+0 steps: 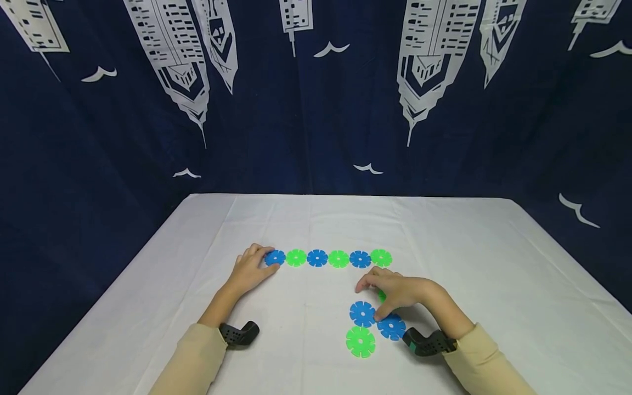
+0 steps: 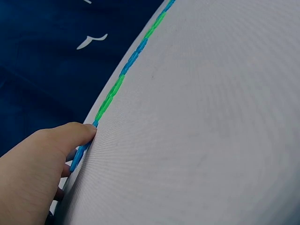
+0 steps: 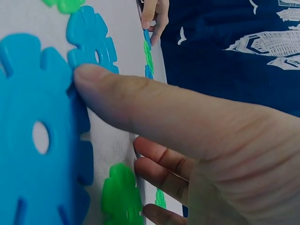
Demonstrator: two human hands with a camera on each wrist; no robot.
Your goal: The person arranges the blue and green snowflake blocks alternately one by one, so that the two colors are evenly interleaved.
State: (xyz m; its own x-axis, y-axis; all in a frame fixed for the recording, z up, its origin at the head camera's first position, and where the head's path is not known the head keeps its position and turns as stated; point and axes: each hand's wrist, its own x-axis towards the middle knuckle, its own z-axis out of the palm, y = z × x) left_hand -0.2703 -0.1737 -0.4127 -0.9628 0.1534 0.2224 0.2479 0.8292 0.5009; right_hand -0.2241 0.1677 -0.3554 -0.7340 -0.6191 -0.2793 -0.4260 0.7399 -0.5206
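Flat plastic notched discs, blue and green in turn, form a straight row across the white table. My left hand (image 1: 250, 269) is at the row's left end, its thumb and fingers on opposite edges of a blue disc (image 1: 275, 257). In the left wrist view the thumb (image 2: 77, 134) presses at that disc's edge. My right hand (image 1: 399, 289) hovers over loose discs, fingers spread and nothing gripped. Its thumb tip (image 3: 91, 75) overlaps the near blue disc (image 3: 23, 93), close to another blue disc (image 3: 84, 35). A green disc (image 3: 121, 194) lies partly hidden below its fingers.
The row's right end is a green disc (image 1: 381, 257), just beyond the right hand. A loose green disc (image 1: 360, 342) lies nearest the front. Behind the white-covered table (image 1: 276, 219) hangs a dark blue curtain (image 1: 306, 120) with white prints.
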